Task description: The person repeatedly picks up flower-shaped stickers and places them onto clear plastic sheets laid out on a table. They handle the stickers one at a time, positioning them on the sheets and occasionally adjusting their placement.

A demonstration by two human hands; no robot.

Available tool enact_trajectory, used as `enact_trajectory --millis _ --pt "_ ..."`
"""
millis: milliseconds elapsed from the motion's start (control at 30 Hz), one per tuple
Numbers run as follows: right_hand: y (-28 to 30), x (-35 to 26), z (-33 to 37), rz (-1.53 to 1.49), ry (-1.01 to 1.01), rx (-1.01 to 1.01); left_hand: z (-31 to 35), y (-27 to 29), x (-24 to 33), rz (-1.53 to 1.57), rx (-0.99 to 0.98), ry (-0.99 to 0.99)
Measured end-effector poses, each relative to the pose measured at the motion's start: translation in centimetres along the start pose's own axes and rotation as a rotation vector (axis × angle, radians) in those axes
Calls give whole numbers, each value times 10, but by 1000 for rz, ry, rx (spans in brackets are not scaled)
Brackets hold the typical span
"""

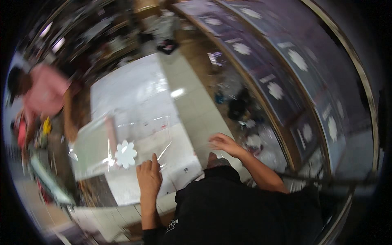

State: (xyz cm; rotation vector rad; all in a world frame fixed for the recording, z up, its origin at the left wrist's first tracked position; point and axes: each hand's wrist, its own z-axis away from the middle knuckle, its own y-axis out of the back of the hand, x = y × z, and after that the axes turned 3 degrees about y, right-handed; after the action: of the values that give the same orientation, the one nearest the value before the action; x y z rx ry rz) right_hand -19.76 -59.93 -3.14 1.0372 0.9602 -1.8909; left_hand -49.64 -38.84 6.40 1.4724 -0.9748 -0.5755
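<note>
My left hand is over the white sheet-covered table, its index finger stretched out and no object visible in it. A pale flower-shaped cutout lies just left of it, at the edge of a stack of greenish sheets in clear plastic. Beyond my left fingertips a thin white streak crosses the table; I cannot tell whether it is a strip or a glare. My right hand is raised past the table's right edge, fingers apart and holding nothing.
A person in a pink shirt leans in from the left, a hand near the plastic-covered stack. Dark panels with white flower shapes stand along the right. Clear plastic and clutter lie on the floor before them. Loaded shelves are at the back.
</note>
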Motion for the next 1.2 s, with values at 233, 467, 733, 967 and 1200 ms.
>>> enact_trajectory --millis 233,467,733,967,1200 --pt "-47 -90 26 -38 166 -161 -60 -31 112 140 -63 -364" --pt "13 -48 53 -58 235 307 -71 -58 182 324 -250 -655" --pt "163 14 170 93 155 689 -77 -70 170 570 -281 -425" --pt "301 29 312 394 -43 1140 -70 -99 111 258 -74 115" --pt "521 63 393 1091 -355 1278 -49 -146 123 -90 13 69"
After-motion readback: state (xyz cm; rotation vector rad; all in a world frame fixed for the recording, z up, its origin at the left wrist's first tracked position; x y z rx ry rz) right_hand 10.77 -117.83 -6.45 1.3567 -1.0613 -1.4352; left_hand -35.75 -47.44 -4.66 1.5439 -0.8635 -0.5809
